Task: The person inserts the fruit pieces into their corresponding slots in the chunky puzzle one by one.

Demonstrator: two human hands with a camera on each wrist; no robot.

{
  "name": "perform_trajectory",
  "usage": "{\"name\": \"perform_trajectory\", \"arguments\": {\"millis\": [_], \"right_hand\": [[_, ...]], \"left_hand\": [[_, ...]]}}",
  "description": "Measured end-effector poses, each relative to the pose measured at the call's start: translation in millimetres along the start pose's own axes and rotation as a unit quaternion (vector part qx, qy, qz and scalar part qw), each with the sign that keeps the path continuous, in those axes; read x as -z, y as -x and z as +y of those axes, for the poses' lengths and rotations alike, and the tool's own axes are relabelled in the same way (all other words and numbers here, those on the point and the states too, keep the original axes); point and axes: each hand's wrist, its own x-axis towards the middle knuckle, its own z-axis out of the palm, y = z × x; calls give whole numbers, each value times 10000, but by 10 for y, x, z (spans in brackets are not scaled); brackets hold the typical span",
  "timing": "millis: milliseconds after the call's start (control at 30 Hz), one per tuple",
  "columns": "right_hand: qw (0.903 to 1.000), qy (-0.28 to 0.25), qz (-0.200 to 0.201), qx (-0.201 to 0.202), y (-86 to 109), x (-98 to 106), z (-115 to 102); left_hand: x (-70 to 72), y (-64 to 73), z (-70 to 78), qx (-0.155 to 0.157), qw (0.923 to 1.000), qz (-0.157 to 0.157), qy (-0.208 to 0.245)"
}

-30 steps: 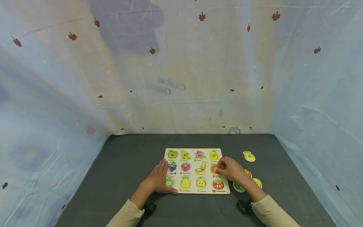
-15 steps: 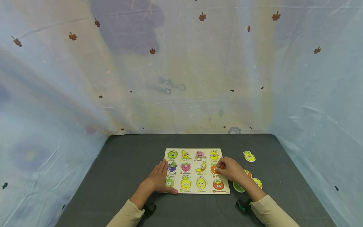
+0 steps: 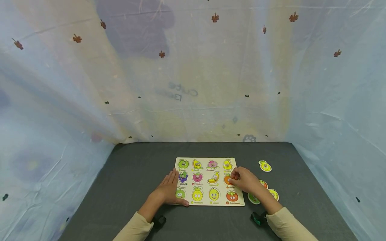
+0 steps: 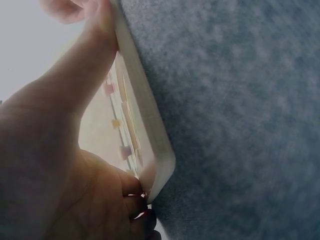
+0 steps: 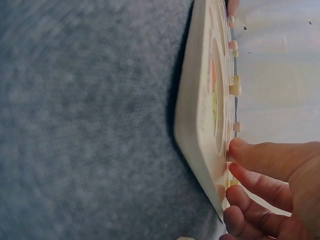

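A cream wooden fruit puzzle board (image 3: 206,202) lies on the dark table. My left hand (image 3: 168,189) rests along its left side with fingers outstretched, thumb at the near edge. My right hand (image 3: 243,179) is over the right edge, where thumb and forefinger pinch the orange puzzle piece (image 3: 227,179) at its slot; its knob is hidden by the fingers. Knobbed pieces such as the banana (image 3: 213,178), strawberry (image 3: 197,177) and pear (image 3: 227,164) sit in the upper two rows. In the right wrist view, the fingertips (image 5: 238,145) are right at the board's surface.
Right of the board lies a pineapple piece (image 3: 265,166). Several more loose pieces lie under the right forearm, including a green round one (image 3: 254,198) and a yellow one (image 3: 273,194). A patterned curtain (image 3: 193,73) surrounds the table (image 3: 135,174) at back and sides.
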Motion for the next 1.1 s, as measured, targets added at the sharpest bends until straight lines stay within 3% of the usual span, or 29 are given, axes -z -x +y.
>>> {"name": "perform_trajectory", "arguments": {"millis": [400,700,900,1100], "right_hand": [[10000,-5,-36,1,38,27,13],[9998,-139,-32,143,118,81,6],[9999,-109,62,30,196,128,44],[9997,-14,214,-107,314,201,58]], "left_hand": [[-6,-2,-21,8,9999,-85,135],[-12,21,-26,-66,9996,99,247],[113,118,46,-201,9990,-67,389],[192,155,29,-411,9990,-147,118]]}}
